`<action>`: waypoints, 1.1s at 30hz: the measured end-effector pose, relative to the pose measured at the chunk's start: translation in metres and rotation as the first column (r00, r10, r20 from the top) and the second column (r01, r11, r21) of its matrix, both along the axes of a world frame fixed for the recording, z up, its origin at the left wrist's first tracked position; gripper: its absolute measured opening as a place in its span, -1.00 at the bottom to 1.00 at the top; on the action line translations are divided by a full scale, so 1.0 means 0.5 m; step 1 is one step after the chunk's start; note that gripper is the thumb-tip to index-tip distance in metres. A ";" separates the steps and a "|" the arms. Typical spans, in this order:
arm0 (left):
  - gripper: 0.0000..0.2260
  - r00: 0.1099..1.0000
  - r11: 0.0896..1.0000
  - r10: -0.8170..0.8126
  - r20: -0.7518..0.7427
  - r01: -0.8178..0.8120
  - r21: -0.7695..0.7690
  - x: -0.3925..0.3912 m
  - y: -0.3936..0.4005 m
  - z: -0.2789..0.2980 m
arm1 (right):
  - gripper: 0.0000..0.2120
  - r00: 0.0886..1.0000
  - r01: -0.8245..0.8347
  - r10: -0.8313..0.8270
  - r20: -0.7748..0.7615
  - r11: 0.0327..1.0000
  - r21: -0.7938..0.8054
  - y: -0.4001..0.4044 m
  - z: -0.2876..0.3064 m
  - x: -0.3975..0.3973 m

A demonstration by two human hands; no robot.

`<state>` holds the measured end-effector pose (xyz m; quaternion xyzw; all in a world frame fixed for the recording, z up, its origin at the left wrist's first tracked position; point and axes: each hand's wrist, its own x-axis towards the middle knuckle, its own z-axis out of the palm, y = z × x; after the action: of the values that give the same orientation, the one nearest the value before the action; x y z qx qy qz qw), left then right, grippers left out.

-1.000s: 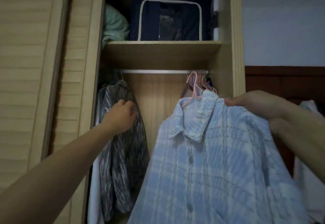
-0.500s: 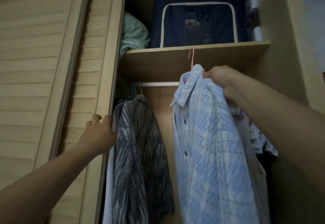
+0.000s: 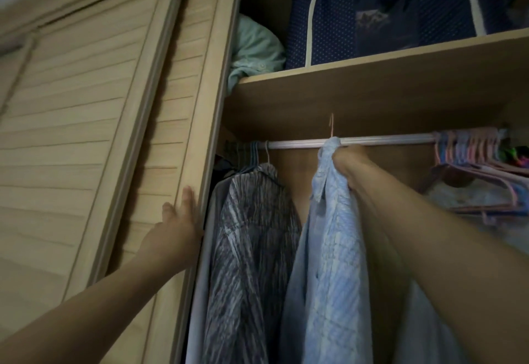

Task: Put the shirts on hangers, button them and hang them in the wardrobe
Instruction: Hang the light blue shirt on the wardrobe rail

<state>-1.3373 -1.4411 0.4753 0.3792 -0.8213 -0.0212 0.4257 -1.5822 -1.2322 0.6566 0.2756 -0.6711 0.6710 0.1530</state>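
Pale blue checked cloth fills the middle of your view: the blue shirt (image 3: 326, 263) hangs from your right hand (image 3: 350, 167), which clenches its collar and shoulder just under the wardrobe rail (image 3: 372, 142). A pink hanger hook (image 3: 331, 124) sticks up out of the collar, above the rail line; whether it is over the rail you cannot tell from here. At nine o'clock of that shirt a grey striped shirt (image 3: 252, 249) hangs on its own hanger, close beside it but with a gap of bare back panel between them. Your left hand (image 3: 176, 229) lies flat with straight fingers against the edge of the slatted sliding door (image 3: 86, 134), gripping nothing. At three o'clock on the rail a bunch of pink and blue hangers (image 3: 472, 160) crowds together, some without clothes. Up at twelve o'clock the shelf (image 3: 372, 77) carries a navy storage bag (image 3: 386, 14) with white piping and, to its left, a bundled mint-green cloth (image 3: 254, 49).
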 end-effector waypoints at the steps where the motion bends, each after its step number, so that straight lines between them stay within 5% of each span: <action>1: -0.21 1.000 0.999 0.011 -0.005 -0.011 0.038 0.000 -0.006 0.002 | -0.59 1.000 0.000 -0.001 0.020 0.999 0.032 -0.024 -0.015 -0.014; 8: -0.23 0.998 0.995 -0.005 -0.064 0.012 0.102 0.014 -0.002 0.000 | -0.67 0.999 0.041 -0.039 -0.013 0.981 0.189 -0.096 -0.108 -0.008; 14: -0.24 0.998 0.996 -0.039 -0.041 0.042 0.082 0.017 -0.005 0.002 | -0.74 0.984 -0.164 0.139 0.116 0.953 0.255 -0.169 -0.073 0.006; 20: -0.24 0.999 0.993 -0.034 -0.033 0.037 0.110 0.020 -0.013 0.003 | -0.90 0.956 -0.289 0.288 0.050 0.904 0.316 -0.285 -0.062 0.086; 23: -0.24 0.997 0.989 -0.056 -0.060 0.064 0.137 0.024 -0.010 0.003 | -0.73 0.959 -0.271 0.281 0.027 0.888 0.371 -0.324 -0.070 0.084; 28: -0.25 0.996 0.987 -0.057 -0.072 0.067 0.146 0.022 0.002 0.002 | -0.43 0.978 0.021 0.060 -0.197 0.923 0.385 -0.280 -0.116 0.114; 33: -0.26 0.997 0.984 -0.053 -0.047 0.060 0.169 0.029 0.024 -0.009 | -0.19 0.928 0.036 0.201 -0.315 0.791 0.610 -0.207 -0.224 0.163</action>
<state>-1.3228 -1.4289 0.4708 0.3900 -0.8177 -0.1114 0.4086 -1.5007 -1.3355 0.5445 0.4588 -0.7970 0.3638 0.1482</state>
